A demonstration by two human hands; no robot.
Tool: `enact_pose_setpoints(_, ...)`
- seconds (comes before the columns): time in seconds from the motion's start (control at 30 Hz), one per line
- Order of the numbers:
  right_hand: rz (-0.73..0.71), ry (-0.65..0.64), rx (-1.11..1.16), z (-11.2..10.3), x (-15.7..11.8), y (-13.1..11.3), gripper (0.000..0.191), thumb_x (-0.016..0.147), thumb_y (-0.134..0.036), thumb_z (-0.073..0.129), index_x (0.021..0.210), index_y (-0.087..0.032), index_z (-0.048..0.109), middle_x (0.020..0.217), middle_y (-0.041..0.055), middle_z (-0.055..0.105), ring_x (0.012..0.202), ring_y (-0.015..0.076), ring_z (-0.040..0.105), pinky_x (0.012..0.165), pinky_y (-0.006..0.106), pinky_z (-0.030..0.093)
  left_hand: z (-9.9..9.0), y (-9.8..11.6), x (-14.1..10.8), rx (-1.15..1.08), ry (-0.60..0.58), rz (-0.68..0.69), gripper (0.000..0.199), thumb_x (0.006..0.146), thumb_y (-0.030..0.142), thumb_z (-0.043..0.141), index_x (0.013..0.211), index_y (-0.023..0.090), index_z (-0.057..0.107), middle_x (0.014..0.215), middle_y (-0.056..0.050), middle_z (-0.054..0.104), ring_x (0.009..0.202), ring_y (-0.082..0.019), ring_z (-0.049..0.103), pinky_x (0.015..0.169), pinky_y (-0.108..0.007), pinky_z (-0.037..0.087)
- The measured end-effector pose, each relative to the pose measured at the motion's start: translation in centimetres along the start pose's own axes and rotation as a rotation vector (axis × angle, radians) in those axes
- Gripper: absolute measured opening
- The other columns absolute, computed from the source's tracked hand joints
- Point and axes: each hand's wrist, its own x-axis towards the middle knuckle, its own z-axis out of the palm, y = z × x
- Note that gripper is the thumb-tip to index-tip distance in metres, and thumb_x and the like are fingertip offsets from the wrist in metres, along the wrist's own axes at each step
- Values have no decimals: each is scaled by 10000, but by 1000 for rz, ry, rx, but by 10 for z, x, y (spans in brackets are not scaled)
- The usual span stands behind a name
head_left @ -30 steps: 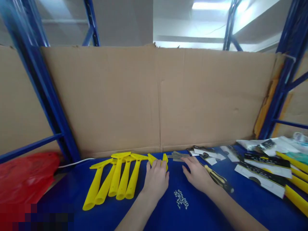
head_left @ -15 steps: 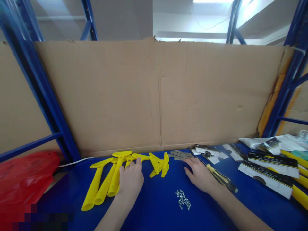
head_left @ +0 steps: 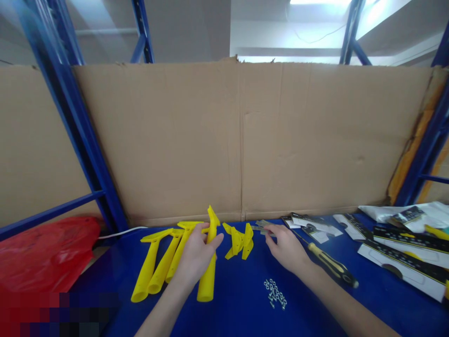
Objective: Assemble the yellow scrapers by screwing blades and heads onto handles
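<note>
My left hand (head_left: 199,252) is wrapped round a yellow plastic scraper handle (head_left: 207,281), a tube with a flared, angled head, raised and tilted away from the row. Several similar yellow handles (head_left: 145,271) lie to its left. Between my hands sits a small pile of yellow angled end pieces (head_left: 239,241). My right hand (head_left: 286,245) has its fingertips curled down at a stack of thin grey metal blades (head_left: 260,225), pinching at their edge; the fingertips partly hide what they grip.
Small nuts and screws (head_left: 275,294) lie in front. A screwdriver (head_left: 331,263) rests right of my right arm. Black-and-white card packages (head_left: 403,269) cover the right side. A red plastic bag (head_left: 52,252) is at left, and a cardboard panel (head_left: 157,140) stands behind.
My left hand has lifted one yellow handle out of the row and moved it right. My right hand's fingers have drawn in at the blades. The view has shifted slightly left.
</note>
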Motion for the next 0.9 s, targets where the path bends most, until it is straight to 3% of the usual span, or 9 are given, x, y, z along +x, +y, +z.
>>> enact_pose_setpoints(0.07, 72, -17, -3, 3, 10, -9, 284, 862, -213, 459, 1042, -180, 675, 1013, 90, 733, 986, 225, 647, 843, 296, 458, 6, 2, -6, -290, -128, -122, 416, 831, 250, 569, 1207, 150, 422, 660, 6, 625, 482, -143, 591, 430, -236, 443)
enact_pose_setpoints(0.17, 194, -54, -10, 12, 26, -22, 265, 862, -263, 465, 982, -195, 691, 953, 100, 745, 928, 235, 675, 744, 296, 470, 13, 4, -14, -514, -193, -197, 400, 854, 191, 515, 1227, 142, 380, 679, -22, 645, 462, -132, 577, 381, -225, 437)
enact_pose_setpoints(0.37, 315, -109, -27, 25, 39, -44, 208, 803, -316, 568, 857, -168, 704, 992, 159, 724, 1061, 331, 621, 842, 437, 435, 17, 4, -17, -565, -267, -190, 433, 851, 275, 571, 1210, 140, 370, 554, 32, 589, 354, -104, 481, 304, -193, 388)
enact_pose_setpoints(0.5, 335, -138, 14, 27, 38, -45, 183, 854, -293, 537, 871, -189, 687, 981, 115, 723, 1012, 274, 643, 853, 426, 453, 18, 2, -18, -578, -254, -195, 354, 830, 330, 613, 1069, 152, 422, 609, -16, 641, 397, -111, 548, 323, -181, 419)
enact_pose_setpoints(0.63, 336, -167, 61, 29, 38, -36, 231, 901, -350, 545, 1008, -166, 636, 1024, 59, 676, 921, 187, 642, 826, 395, 510, 19, -1, -21, -640, -255, -234, 216, 870, 338, 547, 960, 168, 450, 674, -63, 675, 463, -140, 614, 357, -208, 468)
enact_pose_setpoints(0.9, 300, -93, -19, 11, 37, -10, 227, 914, -338, 534, 1052, -180, 621, 1083, 59, 649, 932, 178, 632, 825, 386, 524, 17, -2, -17, -720, -249, -320, 284, 913, 354, 409, 1047, 122, 502, 608, -46, 648, 415, -137, 560, 337, -224, 440)
